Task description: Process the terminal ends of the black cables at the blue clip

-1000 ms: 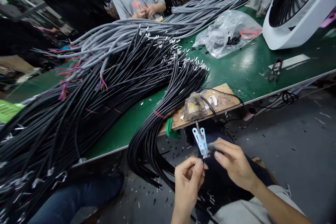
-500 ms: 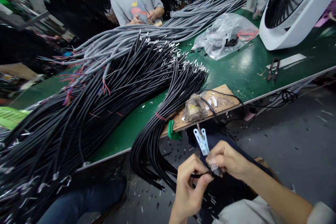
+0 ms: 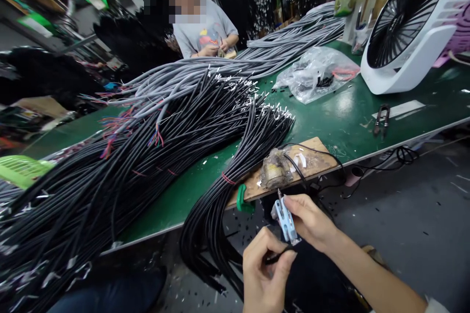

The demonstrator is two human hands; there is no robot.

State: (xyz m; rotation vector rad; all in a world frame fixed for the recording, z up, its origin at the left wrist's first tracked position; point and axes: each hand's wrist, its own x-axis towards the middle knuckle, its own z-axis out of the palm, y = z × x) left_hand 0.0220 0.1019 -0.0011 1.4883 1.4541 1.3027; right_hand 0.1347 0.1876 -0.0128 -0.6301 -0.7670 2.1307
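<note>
My left hand point(image 3: 265, 270) is closed in a pinch on a black cable point(image 3: 276, 256), whose end points toward a light blue clothespin point(image 3: 285, 222). My right hand point(image 3: 312, 220) grips the clothespin at its upper legs, thumb and fingers pressed on it. A small pale piece shows at the clothespin's lower end, close to the cable end; whether they touch I cannot tell. Just above, a thin metal rod point(image 3: 279, 194) sticks out from a wrapped, yellowish block point(image 3: 274, 170) on a wooden board point(image 3: 317, 149). To the left hangs a tied bundle of black cables point(image 3: 209, 215).
Black cables point(image 3: 176, 127) and grey cables point(image 3: 176, 73) cover much of the green table point(image 3: 341, 127). A plastic bag point(image 3: 304, 76), thread snips point(image 3: 382, 118) and a white fan point(image 3: 407, 58) stand or lie to the right. A green clamp point(image 3: 243, 199) holds the board's edge. Across sits a co-worker point(image 3: 205, 29).
My right hand has shifted from the clothespin's lower end to its upper legs, which now look squeezed together. My left hand still pinches the cable. The view has tilted upward.
</note>
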